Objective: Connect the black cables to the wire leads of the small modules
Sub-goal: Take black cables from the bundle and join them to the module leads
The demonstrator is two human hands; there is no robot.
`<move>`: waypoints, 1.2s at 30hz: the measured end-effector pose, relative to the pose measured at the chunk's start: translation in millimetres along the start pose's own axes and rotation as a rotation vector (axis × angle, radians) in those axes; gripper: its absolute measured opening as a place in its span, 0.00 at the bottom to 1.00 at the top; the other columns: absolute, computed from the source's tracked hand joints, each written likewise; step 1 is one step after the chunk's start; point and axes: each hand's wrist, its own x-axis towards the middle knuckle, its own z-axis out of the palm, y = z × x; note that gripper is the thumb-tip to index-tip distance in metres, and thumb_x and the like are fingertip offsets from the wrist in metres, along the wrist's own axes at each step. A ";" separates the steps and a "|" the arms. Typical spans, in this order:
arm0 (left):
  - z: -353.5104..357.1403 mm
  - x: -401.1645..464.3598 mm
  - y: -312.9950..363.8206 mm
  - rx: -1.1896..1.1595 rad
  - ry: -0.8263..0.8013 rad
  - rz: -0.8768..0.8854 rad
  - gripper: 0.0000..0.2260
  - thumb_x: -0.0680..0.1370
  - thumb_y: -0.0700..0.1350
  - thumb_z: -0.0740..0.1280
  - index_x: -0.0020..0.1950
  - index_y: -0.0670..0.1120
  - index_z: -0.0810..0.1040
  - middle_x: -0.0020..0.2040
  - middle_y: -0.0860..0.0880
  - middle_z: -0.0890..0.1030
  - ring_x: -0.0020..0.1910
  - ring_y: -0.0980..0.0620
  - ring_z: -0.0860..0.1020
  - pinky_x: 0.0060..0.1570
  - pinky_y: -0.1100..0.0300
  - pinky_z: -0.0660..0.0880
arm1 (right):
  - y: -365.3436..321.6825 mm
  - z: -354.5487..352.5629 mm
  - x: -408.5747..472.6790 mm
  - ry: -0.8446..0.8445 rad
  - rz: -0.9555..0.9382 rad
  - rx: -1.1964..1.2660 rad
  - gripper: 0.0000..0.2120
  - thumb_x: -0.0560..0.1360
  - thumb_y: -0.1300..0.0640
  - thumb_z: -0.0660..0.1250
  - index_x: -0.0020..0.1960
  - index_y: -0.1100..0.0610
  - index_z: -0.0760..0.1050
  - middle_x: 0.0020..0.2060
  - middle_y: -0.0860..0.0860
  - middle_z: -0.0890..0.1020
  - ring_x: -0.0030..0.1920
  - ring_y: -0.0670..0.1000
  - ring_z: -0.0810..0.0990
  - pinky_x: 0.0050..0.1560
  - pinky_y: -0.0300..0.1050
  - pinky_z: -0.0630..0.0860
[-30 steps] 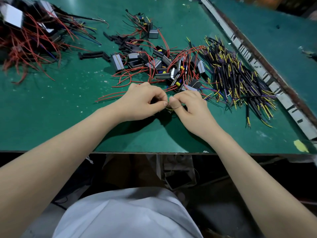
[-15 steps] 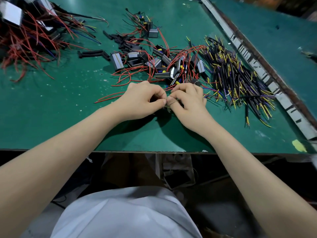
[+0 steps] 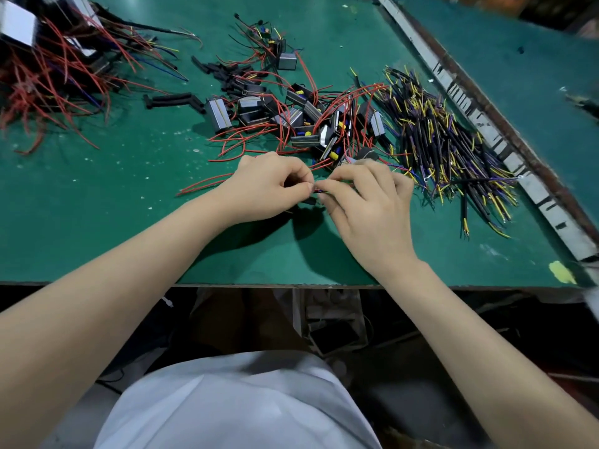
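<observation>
- Joint under work: short stretch of thin wires, red and dark strands, visible only in the gap between the two hands. Which strand is lead and which is cable: cannot tell.
- Left hand: fingers curled, thumb and forefinger pinching one end of the wires.
- Right hand: thumb and forefinger pinching the other end; remaining fingers loosely spread over the mat.
- Both hands sit just on the near side of the pile of modules, low over the green mat. This pile serves as landmark below.
- Modules: small grey-and-black blocks with red leads trailing out, tangled together.
- Right of the pile: heap of black cables with yellow and purple ends, touching the pile's edge.
- Left of the pile, well apart: larger tangle of red-wired units.
- Beyond the pile, to its left: loose black sleeves.
- Risk, judged: strands slip apart if either pinch eases before the twist holds.
- Risk, judged: a trailing red lead snags the pile and drags neighbours.
- Risk, judged: wrong colours get paired, since the fingertips hide the ends.
</observation>
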 end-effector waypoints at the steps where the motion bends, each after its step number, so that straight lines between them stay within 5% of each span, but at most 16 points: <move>1: -1.0 0.5 0.6 -0.006 -0.003 -0.011 0.04 0.78 0.49 0.63 0.50 0.53 0.77 0.46 0.51 0.81 0.50 0.50 0.72 0.61 0.54 0.61 | -0.9 1.5 1.1 0.009 -0.012 -0.027 0.05 0.76 0.54 0.68 0.48 0.51 0.83 0.47 0.45 0.83 0.55 0.51 0.77 0.50 0.49 0.64; 7: -6.6 4.7 0.9 -0.096 -0.090 -0.083 0.05 0.77 0.49 0.65 0.41 0.57 0.75 0.43 0.55 0.79 0.45 0.52 0.74 0.58 0.54 0.68 | -0.6 8.1 7.0 0.080 -0.074 -0.132 0.06 0.76 0.54 0.69 0.42 0.51 0.83 0.43 0.45 0.83 0.49 0.52 0.81 0.49 0.48 0.64; 11: -9.2 8.6 -0.2 -0.202 -0.127 -0.111 0.07 0.76 0.47 0.67 0.38 0.55 0.77 0.38 0.55 0.79 0.41 0.54 0.75 0.48 0.59 0.72 | -0.6 10.7 9.8 0.051 -0.109 -0.191 0.07 0.76 0.57 0.68 0.39 0.53 0.80 0.41 0.46 0.82 0.47 0.51 0.81 0.48 0.48 0.63; 16: -11.6 11.5 -1.4 -0.156 -0.137 -0.131 0.05 0.75 0.48 0.66 0.39 0.53 0.78 0.42 0.49 0.82 0.42 0.51 0.76 0.54 0.53 0.73 | 4.0 10.7 18.5 -0.090 -0.123 -0.188 0.08 0.77 0.58 0.64 0.41 0.54 0.79 0.42 0.48 0.81 0.46 0.53 0.80 0.47 0.49 0.64; 22: -0.1 4.4 -3.9 0.268 0.049 0.109 0.05 0.76 0.49 0.63 0.44 0.53 0.78 0.42 0.55 0.77 0.60 0.54 0.68 0.55 0.55 0.55 | 15.5 12.9 23.9 -0.481 0.025 0.144 0.09 0.79 0.51 0.62 0.51 0.53 0.80 0.49 0.47 0.79 0.62 0.53 0.68 0.50 0.45 0.53; 29: -1.9 -6.3 -8.3 0.411 0.140 0.373 0.10 0.75 0.49 0.59 0.44 0.47 0.79 0.44 0.51 0.79 0.59 0.50 0.72 0.53 0.52 0.56 | 28.0 14.3 31.0 -0.704 0.219 0.579 0.04 0.78 0.50 0.64 0.45 0.42 0.71 0.47 0.35 0.73 0.59 0.43 0.59 0.60 0.49 0.54; 32: 0.8 -9.2 -10.0 0.424 0.165 0.387 0.10 0.75 0.49 0.60 0.45 0.47 0.78 0.44 0.52 0.80 0.59 0.48 0.73 0.53 0.51 0.57 | 27.6 13.3 32.6 -0.733 0.199 0.572 0.04 0.78 0.48 0.63 0.45 0.43 0.72 0.48 0.36 0.74 0.63 0.46 0.63 0.67 0.54 0.54; 36: 4.1 -10.5 -15.3 0.268 0.198 0.256 0.08 0.76 0.52 0.62 0.47 0.51 0.78 0.43 0.57 0.78 0.57 0.51 0.70 0.51 0.55 0.54 | 23.7 10.0 28.9 -0.596 0.255 0.540 0.04 0.78 0.47 0.63 0.48 0.43 0.77 0.50 0.39 0.76 0.65 0.48 0.62 0.56 0.45 0.52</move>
